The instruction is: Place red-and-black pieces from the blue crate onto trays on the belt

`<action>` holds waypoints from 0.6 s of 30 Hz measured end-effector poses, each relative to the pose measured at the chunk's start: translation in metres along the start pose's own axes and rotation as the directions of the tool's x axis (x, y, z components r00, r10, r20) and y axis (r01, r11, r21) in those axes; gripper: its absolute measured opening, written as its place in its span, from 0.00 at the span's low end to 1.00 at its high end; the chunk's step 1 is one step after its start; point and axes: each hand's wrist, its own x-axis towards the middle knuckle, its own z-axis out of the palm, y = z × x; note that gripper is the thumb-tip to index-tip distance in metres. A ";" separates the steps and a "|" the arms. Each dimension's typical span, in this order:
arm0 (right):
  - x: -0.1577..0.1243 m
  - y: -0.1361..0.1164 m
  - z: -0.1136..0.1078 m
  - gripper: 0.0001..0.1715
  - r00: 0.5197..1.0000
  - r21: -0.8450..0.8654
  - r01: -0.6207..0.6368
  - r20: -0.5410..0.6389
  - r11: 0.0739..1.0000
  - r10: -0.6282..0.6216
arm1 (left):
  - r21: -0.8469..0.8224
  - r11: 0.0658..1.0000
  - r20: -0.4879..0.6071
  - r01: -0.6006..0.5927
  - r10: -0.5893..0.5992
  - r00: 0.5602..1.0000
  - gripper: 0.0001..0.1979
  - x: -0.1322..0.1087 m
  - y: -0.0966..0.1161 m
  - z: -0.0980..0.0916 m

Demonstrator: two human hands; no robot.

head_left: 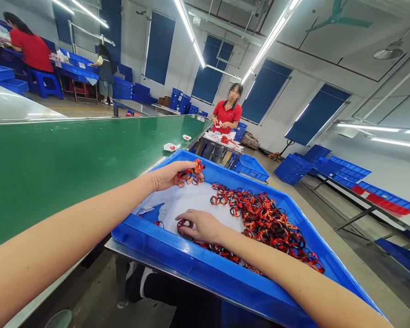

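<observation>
A large blue plastic tray [177, 255] stands in front of me, lined with white sheet material [191, 198]. Heaped along its right side are many small red, orange and black rings [266, 214]. At the tray's far left part, my left hand [169, 176] is closed around several of these rings, which show between thumb and fingers. My right hand [203, 225] rests low inside the tray near the front wall, fingers curled over a few rings [184, 225]. Part of those is hidden under the palm.
A green conveyor belt [89, 155] runs along the left, carrying two small white trays [170, 147] with red pieces. A person in a red shirt [226, 116] works at a table beyond. Blue crates [295, 168] are stacked at right. Other people sit and stand far left.
</observation>
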 end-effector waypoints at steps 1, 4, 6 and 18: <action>0.002 -0.001 0.001 0.15 0.999 0.085 -0.043 0.010 0.995 0.043 | 0.017 1.000 0.006 0.007 -0.007 1.000 0.17 0.000 -0.001 0.000; 0.006 0.002 -0.006 0.15 0.974 0.534 -0.197 0.008 0.822 0.228 | 0.045 0.999 0.003 0.006 -0.006 1.000 0.17 0.001 -0.002 -0.001; 0.008 0.006 -0.015 0.16 0.949 0.783 -0.203 0.010 0.587 0.314 | 0.054 0.999 -0.003 -0.004 0.004 1.000 0.17 0.001 -0.002 -0.001; 0.004 0.008 -0.026 0.16 0.953 0.987 -0.131 0.099 0.096 0.285 | 0.047 0.998 -0.040 -0.029 0.031 0.999 0.17 -0.002 0.002 0.002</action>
